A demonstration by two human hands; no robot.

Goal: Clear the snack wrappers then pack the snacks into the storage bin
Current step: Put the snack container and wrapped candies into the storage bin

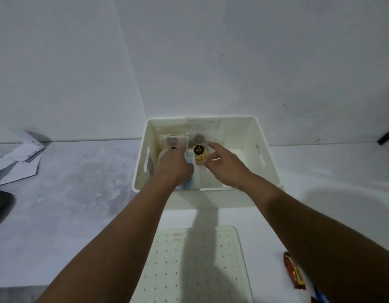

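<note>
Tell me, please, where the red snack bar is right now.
The red snack bar lies at the head view's lower right, outside the bin, beside the perforated lid.

A plain room in a home, most likely a storage or utility corner. Two bare white painted walls [211, 51] meet in a corner at the far left. A mottled grey concrete floor [68, 193] runs below them, partly covered by a white sheet [320, 193]. Loose white printed papers [20, 158] lie at the far left, against the wall.
</note>
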